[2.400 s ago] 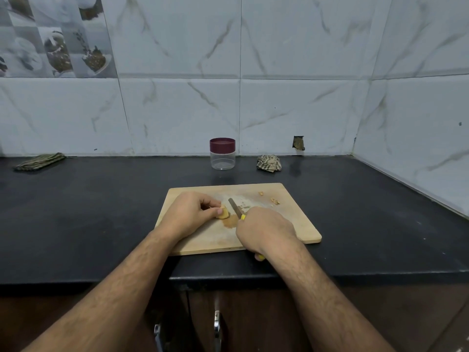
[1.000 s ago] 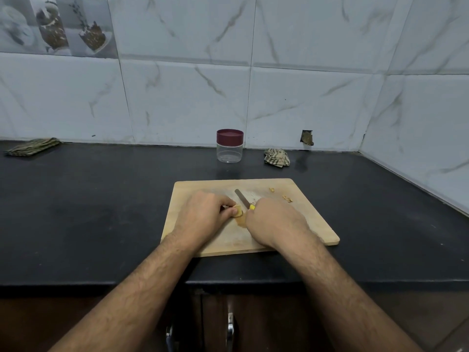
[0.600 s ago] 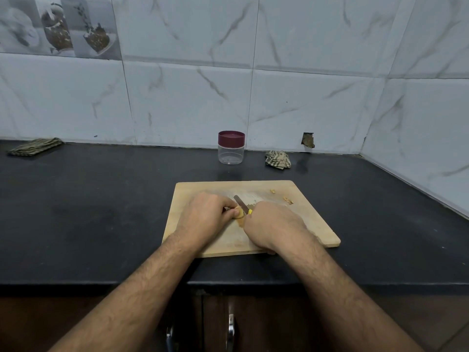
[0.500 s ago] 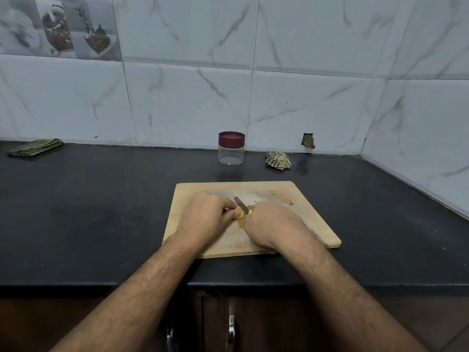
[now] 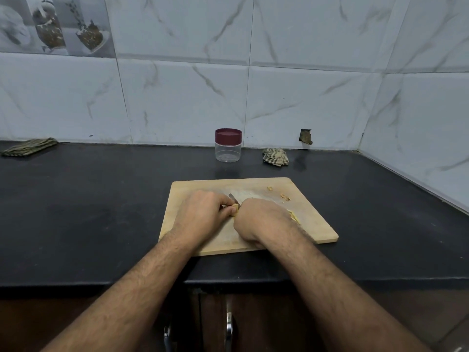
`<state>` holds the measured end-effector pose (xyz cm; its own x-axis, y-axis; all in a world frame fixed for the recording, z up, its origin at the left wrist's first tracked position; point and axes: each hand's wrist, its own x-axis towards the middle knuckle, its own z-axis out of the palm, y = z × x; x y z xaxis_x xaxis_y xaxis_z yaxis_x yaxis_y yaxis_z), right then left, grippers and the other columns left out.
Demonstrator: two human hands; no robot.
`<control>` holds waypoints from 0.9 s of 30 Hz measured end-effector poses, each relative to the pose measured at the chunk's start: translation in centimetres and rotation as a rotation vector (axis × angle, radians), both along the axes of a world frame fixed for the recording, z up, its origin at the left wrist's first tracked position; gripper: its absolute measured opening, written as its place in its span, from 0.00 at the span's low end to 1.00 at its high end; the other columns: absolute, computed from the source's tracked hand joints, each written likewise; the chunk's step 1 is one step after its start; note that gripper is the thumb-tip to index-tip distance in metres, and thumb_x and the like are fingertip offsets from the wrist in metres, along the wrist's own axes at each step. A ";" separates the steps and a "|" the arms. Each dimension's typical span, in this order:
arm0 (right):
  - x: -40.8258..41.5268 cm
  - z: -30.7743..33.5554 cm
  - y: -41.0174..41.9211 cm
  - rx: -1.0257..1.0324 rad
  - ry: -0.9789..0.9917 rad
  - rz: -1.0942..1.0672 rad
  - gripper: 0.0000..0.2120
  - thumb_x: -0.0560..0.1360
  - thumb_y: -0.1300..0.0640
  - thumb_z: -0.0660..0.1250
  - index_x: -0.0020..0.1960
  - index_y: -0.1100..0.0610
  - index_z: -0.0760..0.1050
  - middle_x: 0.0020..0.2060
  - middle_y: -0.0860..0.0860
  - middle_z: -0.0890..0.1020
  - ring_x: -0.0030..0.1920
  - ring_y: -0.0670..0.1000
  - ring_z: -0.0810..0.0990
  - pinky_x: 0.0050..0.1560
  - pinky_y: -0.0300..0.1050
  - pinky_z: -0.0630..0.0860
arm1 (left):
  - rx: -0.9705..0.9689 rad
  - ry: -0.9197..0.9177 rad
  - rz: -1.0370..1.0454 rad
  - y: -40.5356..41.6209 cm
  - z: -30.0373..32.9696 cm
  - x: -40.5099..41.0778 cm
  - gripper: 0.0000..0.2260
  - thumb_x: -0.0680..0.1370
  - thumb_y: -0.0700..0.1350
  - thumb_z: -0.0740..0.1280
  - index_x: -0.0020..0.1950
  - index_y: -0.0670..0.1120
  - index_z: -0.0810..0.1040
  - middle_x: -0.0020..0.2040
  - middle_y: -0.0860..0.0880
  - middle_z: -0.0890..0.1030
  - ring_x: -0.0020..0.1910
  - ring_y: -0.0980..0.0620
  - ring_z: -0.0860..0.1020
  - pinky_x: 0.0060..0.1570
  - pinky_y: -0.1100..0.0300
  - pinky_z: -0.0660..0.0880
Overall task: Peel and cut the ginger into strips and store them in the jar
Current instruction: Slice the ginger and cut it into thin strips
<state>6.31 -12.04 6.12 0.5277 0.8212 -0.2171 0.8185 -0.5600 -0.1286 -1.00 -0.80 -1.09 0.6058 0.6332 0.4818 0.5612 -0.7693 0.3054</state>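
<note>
A wooden cutting board (image 5: 314,219) lies on the black counter. My left hand (image 5: 200,214) pinches a small yellow piece of ginger (image 5: 235,209) at the board's middle. My right hand (image 5: 261,222) grips a knife whose blade tip (image 5: 232,197) sticks out just behind the ginger; the handle is hidden in my fist. Cut ginger strips (image 5: 293,215) lie just right of my right hand. Small peel scraps (image 5: 285,197) sit near the board's far right corner. The clear jar (image 5: 228,151) with a maroon lid stands shut behind the board, by the wall.
A crumpled striped cloth (image 5: 275,156) lies right of the jar. A folded green cloth (image 5: 28,147) lies at the far left by the wall. Tiled walls close the back and the right side. Cabinet handles (image 5: 228,326) show below the counter edge.
My right hand has drawn closer to the left hand over the ginger, and less of the blade shows. The yellow handle end is now hidden. The view shifted slightly.
</note>
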 end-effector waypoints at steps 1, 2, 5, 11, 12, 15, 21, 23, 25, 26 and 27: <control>0.0 0.0 0.0 0.000 -0.003 0.006 0.17 0.76 0.64 0.60 0.64 0.59 0.74 0.59 0.55 0.79 0.58 0.57 0.77 0.49 0.47 0.70 | 0.000 0.000 0.005 0.0 0.1 0.0 0.08 0.77 0.55 0.69 0.54 0.58 0.85 0.48 0.56 0.86 0.48 0.54 0.81 0.43 0.57 0.76; 0.0 0.0 0.1 0.004 -0.006 0.009 0.17 0.76 0.64 0.60 0.64 0.59 0.74 0.59 0.55 0.79 0.60 0.57 0.77 0.50 0.47 0.70 | -0.001 -0.003 0.008 -0.1 0.1 -0.1 0.08 0.77 0.54 0.69 0.54 0.58 0.85 0.48 0.56 0.86 0.47 0.54 0.81 0.42 0.58 0.75; 0.0 -0.1 -0.2 0.009 -0.014 0.014 0.17 0.77 0.63 0.60 0.66 0.58 0.73 0.60 0.55 0.79 0.60 0.56 0.77 0.53 0.47 0.72 | 0.010 -0.004 0.018 -0.3 0.2 -0.1 0.08 0.77 0.54 0.69 0.54 0.57 0.85 0.49 0.56 0.85 0.48 0.54 0.81 0.41 0.59 0.74; -0.4 -0.6 -2.1 0.000 0.007 0.028 0.16 0.78 0.61 0.61 0.65 0.57 0.73 0.57 0.53 0.80 0.45 0.54 0.77 0.48 0.46 0.74 | -0.010 0.004 0.034 -0.1 -0.2 0.0 0.09 0.77 0.56 0.69 0.54 0.58 0.84 0.50 0.57 0.85 0.50 0.55 0.81 0.45 0.56 0.77; -0.5 -0.7 -2.7 -0.002 0.002 0.025 0.15 0.78 0.61 0.61 0.64 0.57 0.73 0.57 0.53 0.80 0.47 0.54 0.78 0.49 0.47 0.74 | -0.015 0.008 0.035 -0.1 -0.2 0.0 0.09 0.77 0.57 0.69 0.53 0.58 0.84 0.50 0.58 0.85 0.50 0.55 0.81 0.45 0.56 0.77; -0.7 -1.2 -4.2 0.009 -0.035 0.030 0.15 0.79 0.60 0.60 0.65 0.56 0.73 0.59 0.53 0.79 0.57 0.55 0.78 0.49 0.47 0.69 | -0.032 0.000 0.026 0.0 -0.2 0.0 0.09 0.76 0.56 0.69 0.53 0.58 0.85 0.50 0.58 0.85 0.50 0.55 0.81 0.45 0.57 0.77; -0.6 -1.5 -5.6 0.047 -0.034 0.021 0.16 0.80 0.59 0.58 0.66 0.56 0.72 0.62 0.54 0.77 0.61 0.55 0.75 0.54 0.48 0.70 | -0.067 -0.007 -0.015 0.1 -0.2 -0.1 0.09 0.77 0.55 0.70 0.54 0.55 0.85 0.53 0.58 0.84 0.53 0.56 0.81 0.50 0.57 0.77; -0.4 -1.5 -5.6 0.053 -0.023 0.012 0.15 0.80 0.58 0.57 0.65 0.56 0.73 0.61 0.53 0.78 0.59 0.55 0.76 0.52 0.48 0.70 | -0.073 -0.003 -0.029 0.1 -0.1 -0.2 0.09 0.78 0.54 0.69 0.55 0.55 0.85 0.53 0.58 0.85 0.53 0.55 0.81 0.51 0.56 0.77; -0.3 -1.4 -5.6 0.070 -0.013 -0.006 0.14 0.80 0.58 0.56 0.63 0.56 0.75 0.59 0.53 0.79 0.58 0.55 0.77 0.51 0.48 0.71 | -0.066 0.011 -0.041 0.0 -0.2 -0.2 0.09 0.78 0.54 0.68 0.56 0.55 0.85 0.53 0.57 0.85 0.53 0.54 0.81 0.51 0.55 0.77; -0.2 -1.4 -5.6 0.086 -0.013 -0.014 0.14 0.81 0.58 0.55 0.62 0.56 0.75 0.58 0.53 0.79 0.57 0.55 0.77 0.50 0.48 0.71 | -0.060 0.016 -0.043 0.0 -0.3 -0.2 0.09 0.78 0.53 0.68 0.55 0.55 0.85 0.52 0.56 0.85 0.52 0.53 0.81 0.51 0.54 0.77; -0.1 -1.2 -5.4 0.104 -0.017 -0.020 0.14 0.81 0.58 0.55 0.61 0.56 0.75 0.57 0.53 0.80 0.56 0.55 0.77 0.49 0.48 0.70 | -0.057 0.017 -0.042 0.0 -0.3 -0.3 0.09 0.78 0.53 0.68 0.55 0.55 0.85 0.51 0.56 0.85 0.52 0.52 0.81 0.50 0.54 0.77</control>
<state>6.19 -17.47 4.90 0.5474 0.8279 -0.1223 0.8097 -0.5609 -0.1728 -1.26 -0.77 -1.36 0.6401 0.6335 0.4347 0.5345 -0.7736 0.3404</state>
